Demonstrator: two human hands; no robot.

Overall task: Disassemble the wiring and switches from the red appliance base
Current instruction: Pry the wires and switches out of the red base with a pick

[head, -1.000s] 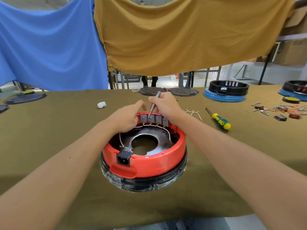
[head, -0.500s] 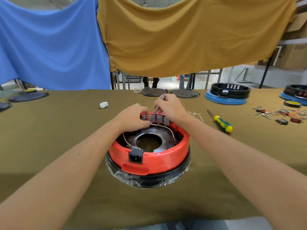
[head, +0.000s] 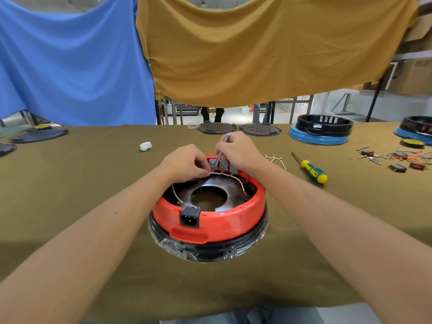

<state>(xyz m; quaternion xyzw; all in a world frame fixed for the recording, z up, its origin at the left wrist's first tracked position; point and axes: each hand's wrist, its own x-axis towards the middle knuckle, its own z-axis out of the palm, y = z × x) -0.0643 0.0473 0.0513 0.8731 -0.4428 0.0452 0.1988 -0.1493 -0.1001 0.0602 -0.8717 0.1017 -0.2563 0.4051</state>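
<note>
While our right hand (head: 237, 149) pinched a thin metal tool (head: 222, 149), its tip met the switches (head: 222, 165).
Our left hand (head: 184, 163) curled; fingertips hid whatever they held beside the white wire (head: 216, 174).

No text, label, brand, number or sign could be read anywhere. The grey switches (head: 221, 164) between the two hands, the red appliance base (head: 217, 220) and the screwdriver (head: 312, 170) to the right of the right hand (head: 238, 149) showed no legible markings.
</note>
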